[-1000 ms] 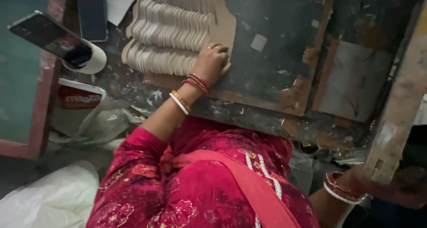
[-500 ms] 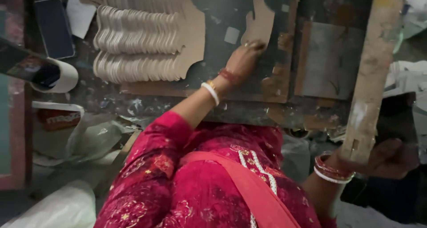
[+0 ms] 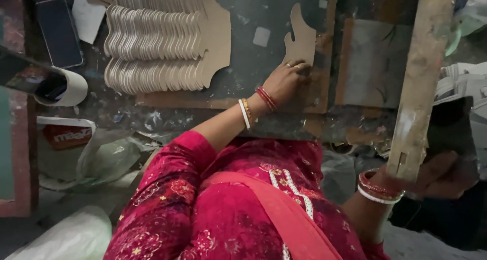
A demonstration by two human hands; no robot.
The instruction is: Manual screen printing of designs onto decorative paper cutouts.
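My left hand (image 3: 286, 80), with bangles at the wrist, reaches out over a dark stained board (image 3: 253, 11) and pinches the lower edge of a single brown cardboard cut-out (image 3: 302, 42) with a wavy outline. The cut-out lies flat on the board. Left of it are stacked rows of the same cut-outs (image 3: 152, 42), fanned in three bands. My right hand (image 3: 436, 176), low at the right, grips the near end of a long worn wooden bar (image 3: 423, 77) that runs up out of the picture.
A dark phone (image 3: 59, 31) and a white paper scrap lie at the far left, and a white tape roll (image 3: 71, 87) sits below them. Crumpled plastic bags (image 3: 86, 158) lie near my left side. A grey panel (image 3: 370, 67) sits between the cut-out and the bar.
My left hand has moved right, away from the stacks, taking one cut-out with it onto the dark board. The wooden bar has come more into view, with my right hand still on it.
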